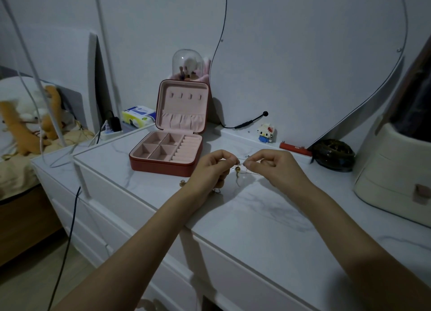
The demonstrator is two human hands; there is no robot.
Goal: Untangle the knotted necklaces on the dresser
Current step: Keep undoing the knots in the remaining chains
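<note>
Thin knotted necklaces (238,170) with small round beads hang between my two hands, just above the white marble dresser top (268,205). My left hand (211,168) pinches the chain from the left with thumb and forefinger. From the right, my right hand (272,167) pinches the same chain, its fingertips a few centimetres from the left ones. A bead dangles below the pinch point. More chain lies on the dresser under my left hand, partly hidden. A small loose piece (182,183) lies to the left of my wrist.
An open red jewellery box (166,153) with pink lining stands behind my left hand. A dark round dish (333,154), a red bar (295,149) and a small block figure (265,133) sit at the back right. A cream drawer organiser (394,170) fills the right edge.
</note>
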